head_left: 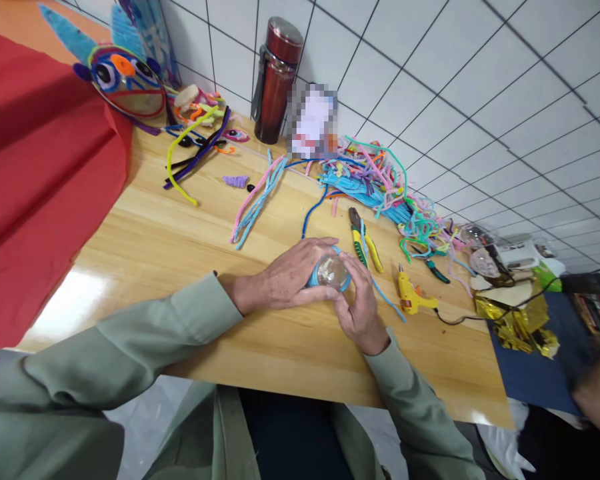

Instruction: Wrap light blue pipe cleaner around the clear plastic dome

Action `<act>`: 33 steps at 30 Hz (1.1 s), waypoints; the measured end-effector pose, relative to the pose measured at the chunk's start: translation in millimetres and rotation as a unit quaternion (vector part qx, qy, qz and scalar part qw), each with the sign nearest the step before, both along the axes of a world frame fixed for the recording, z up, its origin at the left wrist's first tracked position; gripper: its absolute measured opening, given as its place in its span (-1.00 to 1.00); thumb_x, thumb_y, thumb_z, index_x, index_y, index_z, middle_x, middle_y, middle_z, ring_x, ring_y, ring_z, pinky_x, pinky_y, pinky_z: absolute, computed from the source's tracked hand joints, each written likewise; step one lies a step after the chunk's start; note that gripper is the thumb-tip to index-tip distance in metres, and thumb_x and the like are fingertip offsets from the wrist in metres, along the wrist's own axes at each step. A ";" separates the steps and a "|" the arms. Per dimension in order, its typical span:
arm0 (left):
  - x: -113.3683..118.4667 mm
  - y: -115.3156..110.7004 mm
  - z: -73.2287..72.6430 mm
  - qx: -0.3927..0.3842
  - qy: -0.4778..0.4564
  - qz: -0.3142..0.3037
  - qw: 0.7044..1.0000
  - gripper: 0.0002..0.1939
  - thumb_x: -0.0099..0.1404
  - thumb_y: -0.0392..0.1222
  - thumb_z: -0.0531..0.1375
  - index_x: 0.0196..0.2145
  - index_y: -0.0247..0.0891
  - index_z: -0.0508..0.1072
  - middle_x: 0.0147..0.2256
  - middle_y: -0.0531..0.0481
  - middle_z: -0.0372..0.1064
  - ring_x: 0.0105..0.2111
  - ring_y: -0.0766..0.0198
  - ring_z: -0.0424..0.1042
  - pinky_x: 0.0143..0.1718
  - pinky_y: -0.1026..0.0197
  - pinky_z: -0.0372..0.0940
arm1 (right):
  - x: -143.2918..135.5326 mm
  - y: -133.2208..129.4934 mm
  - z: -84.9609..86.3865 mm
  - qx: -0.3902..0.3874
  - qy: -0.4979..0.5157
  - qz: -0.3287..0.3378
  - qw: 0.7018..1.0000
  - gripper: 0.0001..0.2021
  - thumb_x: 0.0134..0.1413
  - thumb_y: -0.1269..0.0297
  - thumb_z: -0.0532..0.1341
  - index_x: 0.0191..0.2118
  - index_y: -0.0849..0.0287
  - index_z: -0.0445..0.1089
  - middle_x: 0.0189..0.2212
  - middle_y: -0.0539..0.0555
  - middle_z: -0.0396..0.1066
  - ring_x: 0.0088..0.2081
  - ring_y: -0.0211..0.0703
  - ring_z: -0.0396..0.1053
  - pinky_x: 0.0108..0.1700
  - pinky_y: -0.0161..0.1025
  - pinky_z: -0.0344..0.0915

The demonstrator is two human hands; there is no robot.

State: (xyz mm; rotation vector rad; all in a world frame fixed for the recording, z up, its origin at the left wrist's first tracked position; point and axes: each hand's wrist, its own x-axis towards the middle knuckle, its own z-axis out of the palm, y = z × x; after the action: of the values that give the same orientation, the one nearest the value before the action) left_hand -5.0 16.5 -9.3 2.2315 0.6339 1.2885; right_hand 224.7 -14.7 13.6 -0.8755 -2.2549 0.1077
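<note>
On the table [280, 347], the pliers [364, 243] lie before the pile of pipe cleaners [367, 190]. Left of the pliers is a loose bunch of pipe cleaners [263, 203]; behind and left of them, the flask [279, 83] stands near the wall [220, 47]. Farther left are the decorated hoop [127, 83] and, beyond the bunch, the cloth [55, 167]. Before the pliers, to the right, lies the glue gun [414, 293]; right of them, the cutter [437, 271]; well to their right, the foil wrapping [520, 323].

Left hand [293, 275] and right hand [359, 303] around clear round object [333, 272].
</note>
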 end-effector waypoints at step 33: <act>-9.2 -1.3 4.9 -0.070 0.003 -0.018 0.997 -0.52 0.69 -0.07 -0.04 0.46 -0.15 0.24 0.45 -0.27 0.26 0.52 -0.01 0.20 0.51 -0.22 0.26 | -5.9 -3.1 -7.5 0.003 0.065 -0.065 0.996 -0.37 0.42 0.22 0.21 0.52 0.05 0.12 0.29 0.32 0.43 0.32 0.26 0.43 0.29 0.39 0.49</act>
State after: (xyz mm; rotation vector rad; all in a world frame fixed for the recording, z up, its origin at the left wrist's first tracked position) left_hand -14.3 15.2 -4.4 2.1257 0.6614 1.1821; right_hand 218.8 -17.8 6.1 -0.9814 -2.0708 0.0959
